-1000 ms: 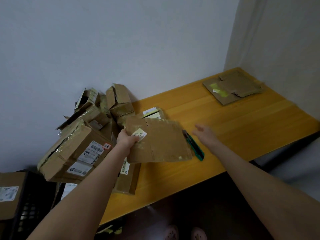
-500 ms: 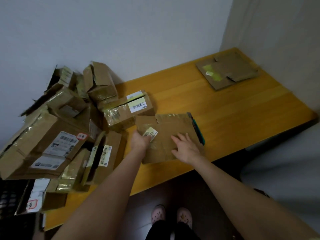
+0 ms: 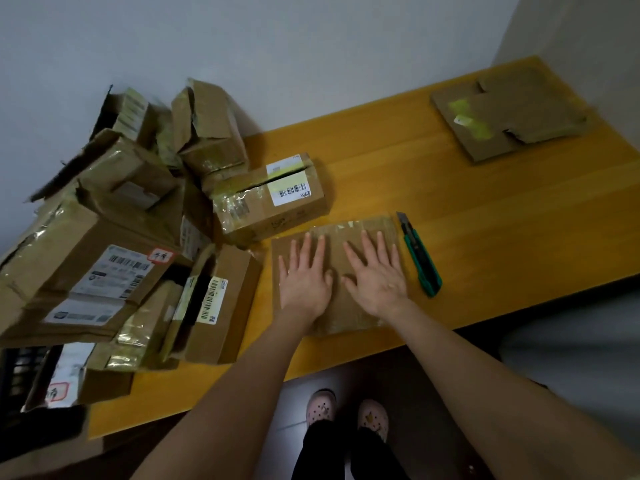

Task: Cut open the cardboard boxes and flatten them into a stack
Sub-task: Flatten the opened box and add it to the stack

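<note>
- Honey-yellow wooden table top (image 3: 485, 220): warm orange-yellow, with faint lengthwise grain stripes.
- Flattened brown cardboard sheet (image 3: 349, 233): dull brown, with glossy clear tape streaks along the far edge.
- Slim green utility knife (image 3: 418, 256): green body, black centre strip, grey blade.
- Flat brown cardboard stack at the far corner (image 3: 519, 109): marked by yellow-green patches.
- Brown rectangular carton (image 3: 277, 220): fitted with a white label, black barcode and pale yellow tape.
- Pale pink perforated clogs (image 3: 320, 407): dotted with small holes.

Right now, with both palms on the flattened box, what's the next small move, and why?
Probably lift the box and carry it to the stack at the far right: the left hand and right hand press it flat, and the knife lies idle beside it.
</note>
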Demonstrator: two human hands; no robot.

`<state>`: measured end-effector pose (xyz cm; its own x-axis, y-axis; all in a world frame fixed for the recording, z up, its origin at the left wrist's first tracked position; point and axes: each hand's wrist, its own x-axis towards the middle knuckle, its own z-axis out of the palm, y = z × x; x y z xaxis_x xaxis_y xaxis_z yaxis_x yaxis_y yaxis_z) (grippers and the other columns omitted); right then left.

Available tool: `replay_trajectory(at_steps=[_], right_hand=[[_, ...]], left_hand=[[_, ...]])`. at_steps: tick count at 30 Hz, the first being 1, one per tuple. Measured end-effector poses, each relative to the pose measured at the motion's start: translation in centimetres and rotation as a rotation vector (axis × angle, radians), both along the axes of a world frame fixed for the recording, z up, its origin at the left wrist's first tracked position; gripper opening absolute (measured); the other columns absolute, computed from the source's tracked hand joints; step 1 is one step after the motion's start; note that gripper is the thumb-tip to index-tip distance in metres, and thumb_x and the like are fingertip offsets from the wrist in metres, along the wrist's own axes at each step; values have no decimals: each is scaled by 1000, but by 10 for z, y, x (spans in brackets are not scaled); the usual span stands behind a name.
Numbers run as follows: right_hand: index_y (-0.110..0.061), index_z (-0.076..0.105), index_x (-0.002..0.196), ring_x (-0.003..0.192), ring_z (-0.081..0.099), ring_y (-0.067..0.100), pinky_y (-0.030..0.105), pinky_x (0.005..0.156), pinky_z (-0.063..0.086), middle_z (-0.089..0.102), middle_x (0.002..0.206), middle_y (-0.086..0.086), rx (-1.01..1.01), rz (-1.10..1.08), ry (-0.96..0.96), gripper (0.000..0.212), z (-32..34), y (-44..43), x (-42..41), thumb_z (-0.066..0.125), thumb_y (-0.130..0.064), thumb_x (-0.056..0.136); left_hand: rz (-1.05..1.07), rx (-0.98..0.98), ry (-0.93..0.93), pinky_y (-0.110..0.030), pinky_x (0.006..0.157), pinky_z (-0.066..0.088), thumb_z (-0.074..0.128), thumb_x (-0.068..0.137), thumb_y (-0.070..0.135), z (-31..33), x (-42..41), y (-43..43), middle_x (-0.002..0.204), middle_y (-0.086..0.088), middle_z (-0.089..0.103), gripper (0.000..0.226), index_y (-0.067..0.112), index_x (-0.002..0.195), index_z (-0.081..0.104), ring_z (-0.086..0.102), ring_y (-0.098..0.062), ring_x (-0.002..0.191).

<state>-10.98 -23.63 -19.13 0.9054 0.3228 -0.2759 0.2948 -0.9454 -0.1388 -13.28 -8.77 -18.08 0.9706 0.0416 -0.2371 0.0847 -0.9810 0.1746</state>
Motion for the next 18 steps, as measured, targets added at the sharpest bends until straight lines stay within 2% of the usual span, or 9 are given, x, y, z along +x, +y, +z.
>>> replay_trajectory(at_steps=[3, 6, 10, 18], right_hand=[[-36, -8, 151, 144, -22, 31, 53, 115, -12, -23, 158, 5, -18, 57, 8, 67, -18, 8, 10, 22, -59, 96], [-38, -11, 149, 143, -24, 31, 57, 113, -13, -25, 157, 4, -22, 56, 41, 65, -39, 11, 10, 16, -62, 95], [-39, -15, 145, 145, -20, 33, 58, 110, -14, -22, 157, 4, -30, 32, -45, 65, -63, 13, 10, 3, -65, 89], [-39, -12, 147, 144, -20, 33, 59, 110, -15, -26, 155, 4, -36, 23, -46, 68, -64, 15, 9, 0, -65, 86]], left_hand=[[-84, 76, 18, -56, 116, -6, 20, 100, 47, -24, 6, 6, 162, 3, -14, 62, 35, 152, -13, -13, -27, 148], [-77, 95, 60, -62, 115, -5, 15, 100, 50, -48, 4, 12, 161, 5, -15, 59, 39, 150, -15, -13, -27, 148], [-59, 144, -5, -62, 110, -12, 3, 94, 54, -72, 2, 15, 158, 7, -17, 59, 40, 149, -11, -9, -27, 149], [-56, 113, -9, -64, 112, -5, 9, 94, 54, -68, 3, 15, 163, 2, -1, 60, 38, 152, -2, -4, -28, 149]])
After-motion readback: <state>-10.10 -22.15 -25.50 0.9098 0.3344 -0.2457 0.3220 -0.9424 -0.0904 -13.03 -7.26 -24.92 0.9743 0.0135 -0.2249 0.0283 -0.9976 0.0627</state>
